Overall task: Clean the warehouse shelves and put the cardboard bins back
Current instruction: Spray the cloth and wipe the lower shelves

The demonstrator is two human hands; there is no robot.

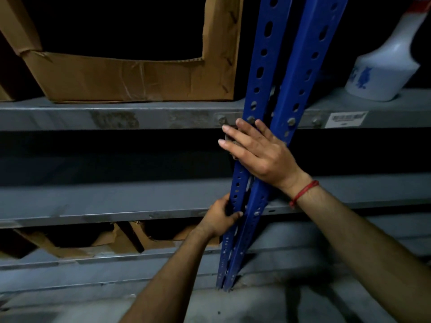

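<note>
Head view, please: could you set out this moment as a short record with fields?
left hand: grips the left blue upright, low down
right hand: fingers straight, flat across both uprights, higher up
cardboard bin: on the upper shelf, left of the uprights
spray bottle: white, on the upper shelf, right of the uprights
barcode label: on the shelf edge, below the bottle

I'm seeing painted blue metal on the uprights (263, 66), smooth with a low sheen. The shelf beam (116, 115) is grey metal, matt, smudged and scuffed in patches. The cardboard bin (130, 78) up top is plain brown, matt, creased, edges torn. The spray bottle (382, 73) reads as white plastic, smooth, faintly glossy. A paper label (346, 118) sits on the beam, and the wrist band (303, 193) looks like red thread.
</note>
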